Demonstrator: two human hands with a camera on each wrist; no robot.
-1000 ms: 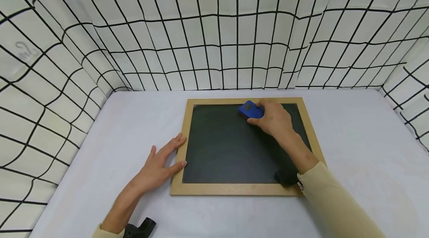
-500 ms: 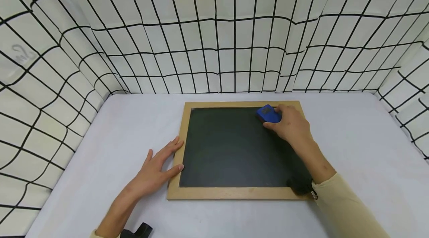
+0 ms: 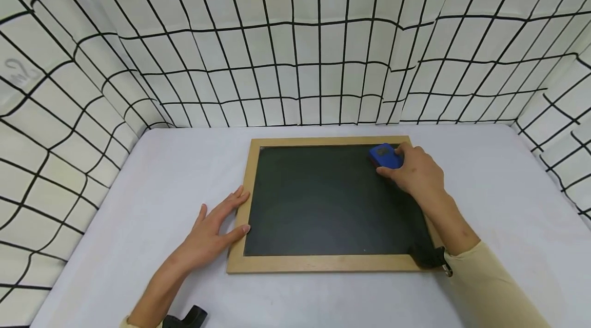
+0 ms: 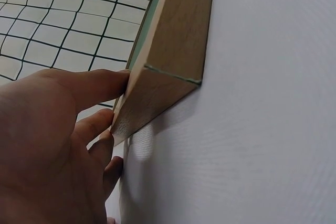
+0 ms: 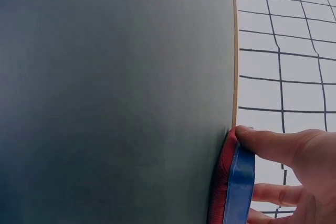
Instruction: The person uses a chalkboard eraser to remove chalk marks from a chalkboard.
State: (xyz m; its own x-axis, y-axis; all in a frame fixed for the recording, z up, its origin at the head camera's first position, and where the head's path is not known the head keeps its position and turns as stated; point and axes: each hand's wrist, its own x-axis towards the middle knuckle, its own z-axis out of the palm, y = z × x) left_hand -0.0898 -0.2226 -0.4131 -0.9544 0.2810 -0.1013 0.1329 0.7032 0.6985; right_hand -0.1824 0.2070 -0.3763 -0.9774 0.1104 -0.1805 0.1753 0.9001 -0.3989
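A chalkboard (image 3: 332, 205) with a pale wooden frame lies on the white table. My right hand (image 3: 421, 174) grips a blue chalkboard eraser (image 3: 386, 156) between thumb and fingers, near the board's upper right corner. In the right wrist view the eraser (image 5: 240, 187) shows a red pad against the dark board surface. My left hand (image 3: 208, 235) rests on the left side of the wooden frame, fingers spread. In the left wrist view its thumb and fingers touch the frame's edge (image 4: 157, 98). The board under the right hand and forearm is hidden.
The white tabletop (image 3: 498, 189) extends around the board. White walls covered with a black grid (image 3: 295, 45) rise behind the table and on both sides. Each wrist wears a black device, such as the left wrist camera (image 3: 186, 317).
My right hand has slid the eraser to the right along the top of the board. The left hand keeps its place on the frame, while the view has shifted slightly.
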